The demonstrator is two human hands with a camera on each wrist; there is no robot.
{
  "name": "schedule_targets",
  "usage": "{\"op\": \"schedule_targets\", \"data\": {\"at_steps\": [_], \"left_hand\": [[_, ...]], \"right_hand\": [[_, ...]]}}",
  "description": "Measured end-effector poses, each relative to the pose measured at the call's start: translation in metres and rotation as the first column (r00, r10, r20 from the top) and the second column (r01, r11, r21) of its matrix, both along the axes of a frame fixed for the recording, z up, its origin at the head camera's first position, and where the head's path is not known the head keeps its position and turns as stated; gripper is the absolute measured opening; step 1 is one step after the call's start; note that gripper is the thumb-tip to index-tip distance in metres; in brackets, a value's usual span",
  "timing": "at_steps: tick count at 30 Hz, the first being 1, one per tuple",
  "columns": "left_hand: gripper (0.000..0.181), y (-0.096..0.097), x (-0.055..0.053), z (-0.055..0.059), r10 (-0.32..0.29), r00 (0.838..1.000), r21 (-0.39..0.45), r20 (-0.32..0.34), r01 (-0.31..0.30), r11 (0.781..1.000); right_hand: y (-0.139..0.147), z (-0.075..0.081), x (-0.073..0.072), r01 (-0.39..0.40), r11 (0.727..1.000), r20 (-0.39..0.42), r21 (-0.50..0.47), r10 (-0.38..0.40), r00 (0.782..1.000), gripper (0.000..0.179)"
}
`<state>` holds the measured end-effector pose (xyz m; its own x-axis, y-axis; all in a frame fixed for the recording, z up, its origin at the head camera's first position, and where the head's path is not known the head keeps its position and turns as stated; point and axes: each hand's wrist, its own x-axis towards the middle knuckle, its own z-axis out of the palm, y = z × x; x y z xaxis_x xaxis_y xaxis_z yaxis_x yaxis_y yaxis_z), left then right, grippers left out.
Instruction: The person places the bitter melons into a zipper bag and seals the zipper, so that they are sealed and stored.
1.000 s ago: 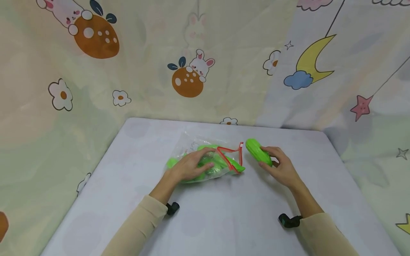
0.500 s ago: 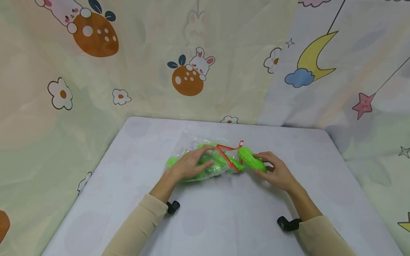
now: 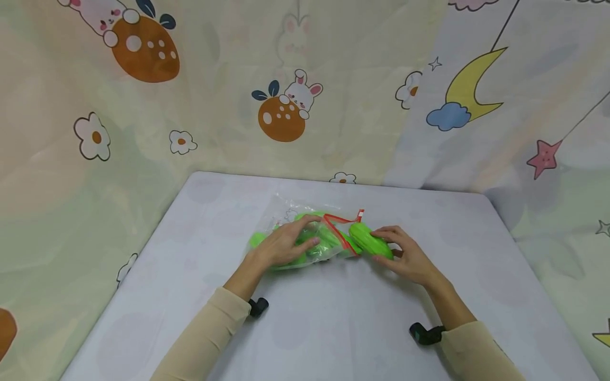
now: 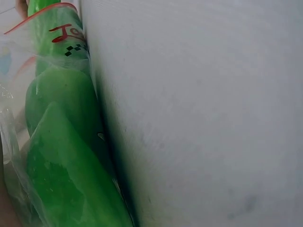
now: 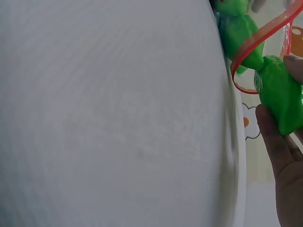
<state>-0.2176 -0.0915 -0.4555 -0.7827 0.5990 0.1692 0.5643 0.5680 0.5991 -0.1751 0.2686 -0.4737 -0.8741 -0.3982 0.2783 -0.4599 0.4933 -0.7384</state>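
A clear plastic zip bag (image 3: 310, 254) with a red zip edge lies on the table, with several bright green pieces (image 4: 66, 165) inside, blurred by the plastic. Over the bag's middle, my left hand (image 3: 283, 244) holds it, fingers on the far side and thumb on the near side. My right hand (image 3: 405, 256) grips a green ribbed toy vegetable (image 3: 369, 241), shaped like a short cucumber, between thumb and fingers. Its far end is at the bag's gaping mouth, as the right wrist view shows beside the red edge (image 5: 260, 40). Part of the left hand's grip is hidden.
The white-covered table (image 3: 305, 328) extends around the bag on all sides. Behind it hangs a printed cloth (image 3: 214, 95) with rabbits, flowers and a moon. Small black wrist cameras (image 3: 426, 334) sit at both cuffs.
My right hand has moved left and slightly toward me, bringing the green toy vegetable from beside the bag to its mouth. The left hand and the bag have stayed nearly still.
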Motion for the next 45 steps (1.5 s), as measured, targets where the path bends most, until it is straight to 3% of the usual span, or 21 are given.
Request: {"op": "schedule_targets", "data": {"at_steps": [5, 12, 22, 30, 37, 45], "left_hand": [[0.053, 0.001, -0.001, 0.0, -0.022, 0.999, 0.01, -0.025, 0.022, 1.0], [0.054, 0.003, -0.001, 0.001, -0.037, 0.998, 0.016, -0.042, 0.038, 0.999], [0.057, 0.007, 0.001, 0.002, -0.071, 0.996, -0.027, -0.05, 0.07, 0.997], [0.056, 0.013, 0.002, 0.002, -0.117, 0.99, -0.055, -0.083, 0.112, 0.992], [0.054, 0.012, 0.002, 0.0, -0.13, 0.982, -0.02, -0.134, 0.129, 0.991], [0.052, 0.011, 0.0, 0.0, -0.149, 0.973, -0.005, -0.177, 0.15, 0.989]], "right_hand": [[-0.003, 0.0, -0.002, -0.013, 1.0, 0.025, 0.012, 0.013, 1.0, 0.06], [-0.005, 0.001, -0.006, 0.03, 0.999, 0.1, -0.028, -0.028, 0.995, 0.059], [-0.015, 0.0, -0.014, 0.073, 0.997, 0.087, -0.01, -0.072, 0.994, 0.055], [-0.019, -0.004, -0.019, 0.047, 0.998, 0.158, -0.039, -0.04, 0.987, 0.056], [-0.025, -0.002, -0.023, 0.146, 0.988, 0.161, -0.042, -0.138, 0.977, 0.047], [-0.028, -0.004, -0.027, 0.119, 0.987, 0.135, -0.111, -0.104, 0.985, 0.049]]}}
